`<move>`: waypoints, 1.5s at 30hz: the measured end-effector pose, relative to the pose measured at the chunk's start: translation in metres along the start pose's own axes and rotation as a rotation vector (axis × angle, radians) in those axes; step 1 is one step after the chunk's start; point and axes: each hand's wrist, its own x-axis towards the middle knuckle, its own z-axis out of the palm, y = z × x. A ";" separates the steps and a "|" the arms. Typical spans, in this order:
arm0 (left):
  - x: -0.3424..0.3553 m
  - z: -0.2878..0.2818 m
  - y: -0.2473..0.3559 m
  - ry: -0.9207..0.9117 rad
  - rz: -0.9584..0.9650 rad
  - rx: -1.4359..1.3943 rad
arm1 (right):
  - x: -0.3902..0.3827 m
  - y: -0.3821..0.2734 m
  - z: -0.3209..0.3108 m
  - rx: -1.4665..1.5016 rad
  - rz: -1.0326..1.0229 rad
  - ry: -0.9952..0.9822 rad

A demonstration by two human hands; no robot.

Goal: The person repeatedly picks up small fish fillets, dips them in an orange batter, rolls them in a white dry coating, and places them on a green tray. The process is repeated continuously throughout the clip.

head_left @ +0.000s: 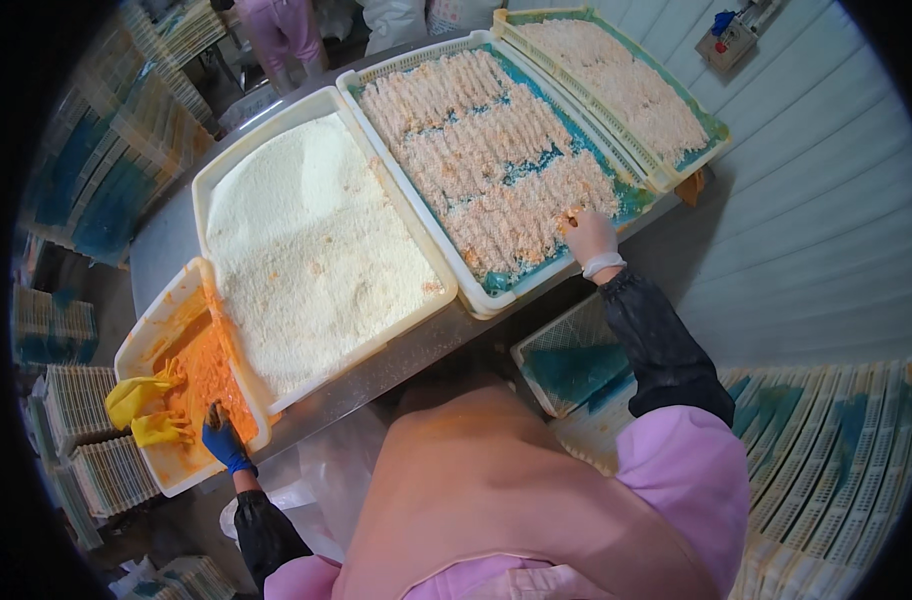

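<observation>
Head: tub (172, 465) holds orange paste (201, 358); tray (366, 350), white crumbs (311, 250); cannot tell whether left fingers (216, 430) or right fingers (575, 224) grip.

Grey table (166, 240); orange-smeared tub (180, 464), crumb tray (364, 354), pink-piece tray (488, 303), far tray (666, 182)

Pale grey wall with long parallel seams (826, 220) to your right, small box-shaped fixture with red and blue parts (728, 45) against it. Long grey metal table (161, 240) before you. Stacked cream slatted plastic trays (846, 480) near your right; bulky white sacks (394, 25) beyond table.
</observation>
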 end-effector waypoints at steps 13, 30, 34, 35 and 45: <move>0.002 0.003 -0.009 0.064 -0.072 -0.050 | 0.070 -0.092 0.027 0.061 -0.108 0.087; 0.003 0.003 -0.007 0.039 -0.080 -0.018 | 0.080 -0.102 0.028 0.006 0.030 -0.070; 0.002 0.000 -0.004 0.031 -0.072 0.035 | 0.078 -0.104 0.028 0.021 0.009 -0.055; 0.002 -0.001 -0.005 0.035 -0.054 0.065 | 0.079 -0.104 0.030 0.020 0.005 -0.049; 0.001 0.002 -0.005 0.041 -0.078 0.019 | 0.074 -0.071 0.006 0.310 -0.002 0.150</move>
